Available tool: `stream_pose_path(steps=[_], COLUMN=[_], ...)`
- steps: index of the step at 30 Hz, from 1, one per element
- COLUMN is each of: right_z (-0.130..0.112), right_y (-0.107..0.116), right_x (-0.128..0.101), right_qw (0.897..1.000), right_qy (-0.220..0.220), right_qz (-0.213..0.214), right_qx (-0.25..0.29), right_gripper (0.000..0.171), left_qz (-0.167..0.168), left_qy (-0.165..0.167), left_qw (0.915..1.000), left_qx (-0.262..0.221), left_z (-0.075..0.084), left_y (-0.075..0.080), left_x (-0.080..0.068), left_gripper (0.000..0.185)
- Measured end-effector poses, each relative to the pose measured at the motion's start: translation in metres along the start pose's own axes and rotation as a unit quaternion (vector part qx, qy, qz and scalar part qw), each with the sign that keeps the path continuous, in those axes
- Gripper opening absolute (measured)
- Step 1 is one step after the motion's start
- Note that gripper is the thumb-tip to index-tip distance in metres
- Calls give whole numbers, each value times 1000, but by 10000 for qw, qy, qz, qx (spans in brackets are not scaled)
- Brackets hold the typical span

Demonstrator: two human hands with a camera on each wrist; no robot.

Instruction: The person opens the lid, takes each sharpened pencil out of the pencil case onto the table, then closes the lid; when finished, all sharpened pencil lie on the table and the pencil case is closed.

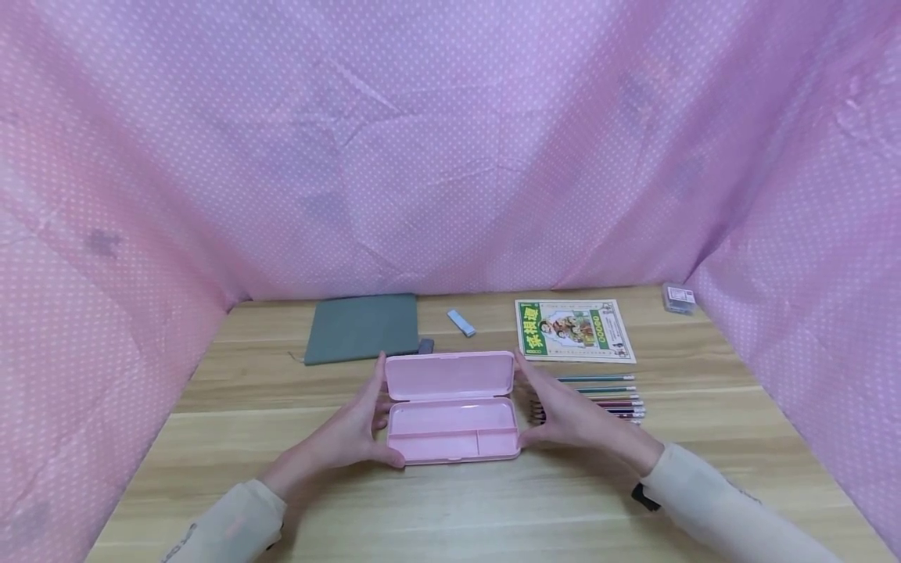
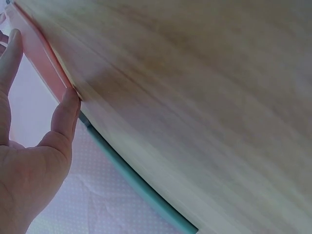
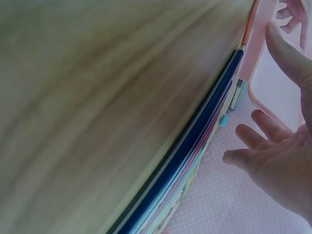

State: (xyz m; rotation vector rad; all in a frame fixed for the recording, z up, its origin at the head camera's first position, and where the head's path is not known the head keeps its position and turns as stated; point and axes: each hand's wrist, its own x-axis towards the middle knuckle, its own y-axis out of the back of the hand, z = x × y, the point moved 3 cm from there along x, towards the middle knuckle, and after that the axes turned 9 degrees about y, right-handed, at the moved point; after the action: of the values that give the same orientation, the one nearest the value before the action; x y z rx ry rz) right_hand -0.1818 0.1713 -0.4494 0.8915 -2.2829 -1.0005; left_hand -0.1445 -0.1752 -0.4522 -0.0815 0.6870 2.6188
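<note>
A pink pencil case [image 1: 452, 446] lies on the table with its lid [image 1: 450, 375] raised toward the back. Its bare lower tray is split by thin dividers. At its left end is my left hand [image 1: 353, 426], thumb at the front corner, a fingertip up beside the lid. My right hand [image 1: 568, 416] is at the opposite end. In the right wrist view its thumb touches the case's pink side [image 3: 258, 46] while the other fingers [image 3: 248, 136] stay spread. Several pencils [image 1: 608, 404] lie in a row beneath and beside the right hand, partly hidden by it.
Behind the case are a dark green notebook [image 1: 362, 328], a small grey block [image 1: 425, 346] and a light blue stick-like item [image 1: 461, 322]. An illustrated booklet [image 1: 576, 331] lies back right, a small clear box [image 1: 679, 299] in the far corner. Pink dotted cloth [image 1: 450, 156] surrounds the table.
</note>
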Motion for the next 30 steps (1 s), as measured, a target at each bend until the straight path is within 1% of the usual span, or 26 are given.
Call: stream_pose_path(steps=[5, 7, 9, 12, 14, 15, 17, 19, 20, 22, 24, 27, 30], right_z=[1, 0, -3, -6, -8, -8, -10, -11, -11, -13, -13, -14, -15], right_y=[-3, -5, -5, -3, 2, 5, 6, 7, 7, 5, 4, 2, 0], right_x=[-5, -7, -8, -6, -3, -2, 2, 4, 5, 3, 0, -5, -5], right_qw=[9997, 9998, 9998, 9990, 9967, 9945, 9874, 9795, 9762, 9719, 9702, 9711, 9757], right_qy=[-83, -11, 100, 437, 754, 944, 1379, 1735, 1862, 2032, 2114, 2064, 1823], right_qz=[-43, -9, 7, -12, -22, -6, 57, 84, 73, -5, -143, -384, -619], right_qx=[241, 221, 160, -64, -284, -453, -778, -1018, -1108, -1188, -1174, -1137, -1050], right_gripper=[133, 129, 125, 114, 107, 103, 96, 88, 84, 75, 68, 62, 64], left_qz=[36, 32, 46, -33, -110, -139, -144, -10, 74, 227, 305, 239, 247], left_qy=[97, 145, 214, 254, 180, 90, -62, -244, -314, -381, -436, -526, -578], left_qw=[9998, 9996, 9996, 9996, 9998, 9999, 9996, 9969, 9944, 9865, 9792, 9753, 9723], left_qx=[-147, -241, -184, -67, 0, 36, 249, 742, 1011, 1575, 1960, 2134, 2251], left_z=[-4, -6, -8, -7, -5, -3, 0, 3, 5, 5, 6, 5, 5], left_y=[-5, -6, -6, -4, -3, -2, 4, 8, 10, 10, 9, 4, 3], left_x=[-1, -2, -4, -6, -4, -1, 1, 2, 2, 1, 0, -2, -4], left_gripper=[152, 147, 139, 129, 123, 119, 111, 103, 99, 94, 91, 85, 81])
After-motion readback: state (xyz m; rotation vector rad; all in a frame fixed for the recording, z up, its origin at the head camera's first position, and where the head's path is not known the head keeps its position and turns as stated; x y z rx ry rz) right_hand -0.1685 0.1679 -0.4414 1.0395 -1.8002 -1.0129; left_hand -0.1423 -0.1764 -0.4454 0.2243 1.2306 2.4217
